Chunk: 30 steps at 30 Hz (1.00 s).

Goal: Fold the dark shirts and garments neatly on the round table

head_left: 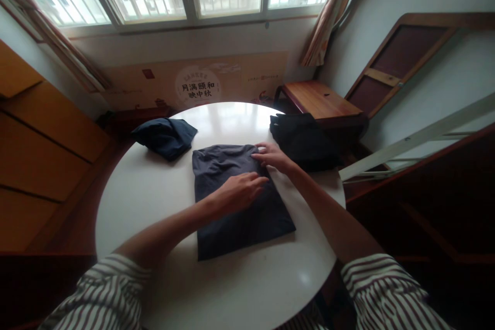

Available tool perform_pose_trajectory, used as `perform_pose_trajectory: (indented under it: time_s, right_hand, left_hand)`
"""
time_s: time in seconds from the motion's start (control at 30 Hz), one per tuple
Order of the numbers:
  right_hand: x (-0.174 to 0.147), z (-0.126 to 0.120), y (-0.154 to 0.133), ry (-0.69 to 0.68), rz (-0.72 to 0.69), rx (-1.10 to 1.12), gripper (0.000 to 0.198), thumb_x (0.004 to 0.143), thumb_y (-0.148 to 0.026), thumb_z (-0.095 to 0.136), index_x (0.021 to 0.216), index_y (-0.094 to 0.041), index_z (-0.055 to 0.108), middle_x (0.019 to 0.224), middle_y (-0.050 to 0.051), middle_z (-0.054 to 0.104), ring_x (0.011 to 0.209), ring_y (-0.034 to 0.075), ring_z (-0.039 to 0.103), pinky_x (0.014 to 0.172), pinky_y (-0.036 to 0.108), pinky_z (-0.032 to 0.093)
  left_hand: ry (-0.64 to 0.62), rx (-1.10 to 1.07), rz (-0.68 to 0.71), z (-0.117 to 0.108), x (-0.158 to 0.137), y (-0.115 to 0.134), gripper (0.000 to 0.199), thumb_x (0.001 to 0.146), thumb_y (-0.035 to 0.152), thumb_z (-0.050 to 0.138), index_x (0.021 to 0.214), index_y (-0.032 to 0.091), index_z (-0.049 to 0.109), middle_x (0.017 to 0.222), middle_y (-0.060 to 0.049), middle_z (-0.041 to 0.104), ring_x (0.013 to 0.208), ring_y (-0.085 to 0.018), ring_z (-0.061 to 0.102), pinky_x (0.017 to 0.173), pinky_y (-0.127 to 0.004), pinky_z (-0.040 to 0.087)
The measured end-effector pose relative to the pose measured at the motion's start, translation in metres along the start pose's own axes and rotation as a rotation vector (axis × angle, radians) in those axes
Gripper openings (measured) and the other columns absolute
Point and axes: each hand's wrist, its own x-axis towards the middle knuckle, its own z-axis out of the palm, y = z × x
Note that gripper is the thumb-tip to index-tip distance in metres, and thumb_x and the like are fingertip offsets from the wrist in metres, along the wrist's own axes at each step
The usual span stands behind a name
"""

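Note:
A dark grey-blue folded garment (228,232) lies flat on the white round table (143,206), its upper part wrinkled. Over its middle is my left hand (243,188), fingers loosely bent and partly apart, with nothing visible in them; whether it touches the cloth I cannot tell. At the garment's far right corner, my right hand (274,155) rests its fingertips on the edge, fingers spread with a small gap between them.
A crumpled navy cloth (166,136) sits at the table's far left. Folded black clothing (303,142) lies at the right edge. Beyond stand a wooden bench (320,99) and a printed cardboard panel (247,75) under the window. A pale metal rail (417,136) slants at right.

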Motion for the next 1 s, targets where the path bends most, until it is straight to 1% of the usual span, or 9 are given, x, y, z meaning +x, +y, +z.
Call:
perform_pose_trajectory:
  time_s: [0.07,0.17,0.3,0.43,0.5,0.6,0.73,0.83,1.0]
  right_hand:
    - [0.003,0.004,0.003,0.034,-0.085,-0.031,0.037,0.068,-0.018,0.080,0.103,-0.016,0.065,0.074,0.001,0.069,0.054,0.012,0.061,0.039,0.019,0.046]
    - [0.006,0.009,0.005,0.056,-0.167,-0.078,0.028,0.073,-0.017,0.070,0.101,-0.017,0.068,0.080,0.001,0.069,0.054,0.010,0.058,0.038,0.016,0.042]
    - [0.007,0.009,0.005,0.042,-0.218,-0.080,0.041,0.078,-0.020,0.063,0.119,-0.020,0.062,0.075,-0.002,0.065,0.046,0.008,0.051,0.037,0.016,0.038]
    - [0.006,0.008,0.005,0.059,-0.263,-0.097,0.046,0.080,-0.021,0.059,0.126,-0.022,0.057,0.075,-0.003,0.062,0.042,0.006,0.045,0.035,0.016,0.034]
    - [0.007,0.008,0.005,0.072,-0.294,-0.124,0.042,0.081,-0.021,0.056,0.122,-0.020,0.060,0.078,-0.002,0.063,0.041,0.005,0.045,0.035,0.016,0.033]
    - [0.008,0.008,0.005,0.105,-0.332,-0.172,0.030,0.083,-0.021,0.053,0.109,-0.017,0.068,0.079,0.002,0.065,0.039,0.004,0.042,0.035,0.018,0.032]
    - [0.008,0.009,0.005,0.127,-0.327,-0.241,0.027,0.084,-0.024,0.050,0.092,-0.015,0.075,0.058,-0.001,0.057,0.039,0.007,0.042,0.039,0.020,0.033]
    - [0.007,0.008,0.006,0.139,-0.317,-0.268,0.030,0.082,-0.026,0.050,0.091,-0.014,0.076,0.051,-0.003,0.053,0.040,0.009,0.043,0.042,0.021,0.034]
    - [0.006,0.007,0.006,0.193,-0.339,-0.307,0.029,0.078,-0.027,0.055,0.091,-0.014,0.078,0.066,0.002,0.066,0.055,0.012,0.053,0.053,0.023,0.042]
  left_hand:
    - [-0.044,0.059,0.051,0.012,-0.001,0.010,0.042,0.100,0.021,0.040,0.140,0.024,0.051,0.103,-0.012,0.062,0.084,-0.021,0.061,0.071,-0.031,0.049]
    - [-0.077,0.160,0.093,0.018,0.002,0.012,0.040,0.099,0.019,0.038,0.136,0.021,0.054,0.100,-0.012,0.061,0.080,-0.022,0.060,0.069,-0.033,0.049]
    - [-0.124,0.234,0.153,0.016,0.014,0.012,0.027,0.099,0.017,0.039,0.114,0.018,0.061,0.093,-0.010,0.062,0.073,-0.020,0.061,0.067,-0.032,0.048]
    - [-0.114,0.241,0.175,0.018,0.024,0.022,0.023,0.096,0.010,0.039,0.109,0.017,0.057,0.099,-0.011,0.063,0.082,-0.021,0.063,0.074,-0.033,0.049]
    - [-0.120,0.236,0.142,0.021,0.025,0.028,0.023,0.096,0.009,0.038,0.108,0.016,0.056,0.103,-0.012,0.063,0.087,-0.021,0.062,0.078,-0.033,0.050]
    - [-0.159,0.261,0.078,0.026,0.023,0.038,0.021,0.095,0.008,0.038,0.106,0.014,0.055,0.103,-0.011,0.062,0.086,-0.021,0.061,0.077,-0.034,0.052]
    - [-0.190,0.254,0.055,0.030,0.021,0.047,0.021,0.096,0.008,0.037,0.107,0.012,0.054,0.103,-0.011,0.061,0.086,-0.021,0.061,0.076,-0.033,0.052]
    - [-0.178,0.238,0.051,0.028,0.021,0.052,0.021,0.095,0.010,0.040,0.111,0.012,0.053,0.100,-0.010,0.062,0.083,-0.022,0.063,0.072,-0.033,0.052]
    - [-0.223,0.240,0.101,0.018,0.017,0.054,0.017,0.093,0.011,0.045,0.105,0.013,0.057,0.097,-0.009,0.063,0.078,-0.022,0.065,0.064,-0.032,0.052]
